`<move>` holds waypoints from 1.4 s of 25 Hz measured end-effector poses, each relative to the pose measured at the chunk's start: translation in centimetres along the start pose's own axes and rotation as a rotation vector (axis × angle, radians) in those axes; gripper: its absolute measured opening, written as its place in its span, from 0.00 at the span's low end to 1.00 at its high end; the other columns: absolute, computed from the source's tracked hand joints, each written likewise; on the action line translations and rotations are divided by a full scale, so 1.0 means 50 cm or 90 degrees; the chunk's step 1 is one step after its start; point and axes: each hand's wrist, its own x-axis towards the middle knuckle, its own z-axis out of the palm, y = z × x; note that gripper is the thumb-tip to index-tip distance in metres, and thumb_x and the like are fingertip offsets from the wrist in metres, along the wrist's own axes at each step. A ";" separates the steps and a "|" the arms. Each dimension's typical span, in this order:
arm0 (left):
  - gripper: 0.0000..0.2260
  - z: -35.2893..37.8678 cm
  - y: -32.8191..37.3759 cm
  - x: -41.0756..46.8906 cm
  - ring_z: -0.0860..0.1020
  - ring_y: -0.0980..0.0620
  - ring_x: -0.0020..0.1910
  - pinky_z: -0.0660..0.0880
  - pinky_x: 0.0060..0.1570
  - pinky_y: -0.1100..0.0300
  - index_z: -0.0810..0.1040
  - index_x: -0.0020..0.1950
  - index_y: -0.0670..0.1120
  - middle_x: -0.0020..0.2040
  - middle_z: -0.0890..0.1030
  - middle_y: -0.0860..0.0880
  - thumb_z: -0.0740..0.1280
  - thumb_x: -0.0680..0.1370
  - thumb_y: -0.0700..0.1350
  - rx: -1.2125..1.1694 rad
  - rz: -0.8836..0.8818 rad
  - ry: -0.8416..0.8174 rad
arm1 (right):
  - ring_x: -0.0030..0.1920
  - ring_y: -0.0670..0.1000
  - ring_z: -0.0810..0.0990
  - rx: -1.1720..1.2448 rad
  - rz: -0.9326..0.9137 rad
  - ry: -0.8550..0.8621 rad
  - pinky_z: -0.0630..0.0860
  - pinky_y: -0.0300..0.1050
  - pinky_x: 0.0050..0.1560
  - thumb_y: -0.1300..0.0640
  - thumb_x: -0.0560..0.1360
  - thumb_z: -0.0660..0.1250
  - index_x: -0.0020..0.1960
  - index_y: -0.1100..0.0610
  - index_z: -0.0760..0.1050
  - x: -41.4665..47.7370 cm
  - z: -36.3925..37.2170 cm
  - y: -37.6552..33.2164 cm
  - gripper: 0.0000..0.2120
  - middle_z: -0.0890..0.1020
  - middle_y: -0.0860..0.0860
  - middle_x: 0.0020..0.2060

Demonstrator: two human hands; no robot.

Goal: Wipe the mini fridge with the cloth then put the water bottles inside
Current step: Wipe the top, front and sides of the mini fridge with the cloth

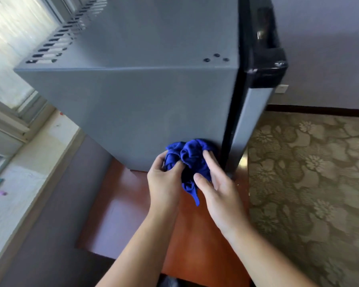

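Wiping step, we'd say: mini fridge [133, 112] sits on a reddish-brown stand [120, 214], door shut, grey side panel facing us, plain and matte. We've got the blue cloth [190, 160] bunched against its lower front corner, near the door seam. Left hand [164, 181] and right hand [214, 187] both pinch the wad, probably regathering it for a fresh face. No bottles visible.

No legible text, label, brand, number or sign appears in the head view. The grey mini fridge [133, 104] carries no readable marking on its top or side panel.
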 end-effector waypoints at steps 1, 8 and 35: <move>0.13 0.024 0.004 -0.023 0.84 0.45 0.43 0.82 0.55 0.34 0.86 0.53 0.49 0.45 0.88 0.42 0.73 0.72 0.36 -0.007 0.013 0.004 | 0.73 0.29 0.64 -0.013 -0.031 -0.003 0.65 0.28 0.70 0.64 0.81 0.66 0.80 0.52 0.62 -0.006 -0.026 -0.011 0.30 0.63 0.40 0.78; 0.13 0.102 0.024 -0.095 0.84 0.53 0.41 0.83 0.48 0.49 0.85 0.54 0.52 0.45 0.88 0.49 0.72 0.74 0.36 0.016 0.105 0.062 | 0.77 0.32 0.59 -0.067 -0.098 -0.021 0.58 0.47 0.81 0.58 0.76 0.65 0.81 0.48 0.59 -0.002 -0.097 -0.039 0.34 0.63 0.26 0.71; 0.17 0.066 0.166 -0.129 0.82 0.62 0.40 0.81 0.43 0.64 0.85 0.50 0.54 0.43 0.87 0.57 0.71 0.72 0.32 0.054 0.244 0.008 | 0.74 0.41 0.72 -0.043 -0.120 -0.045 0.70 0.39 0.71 0.61 0.77 0.64 0.77 0.54 0.68 -0.029 -0.093 -0.218 0.28 0.77 0.42 0.72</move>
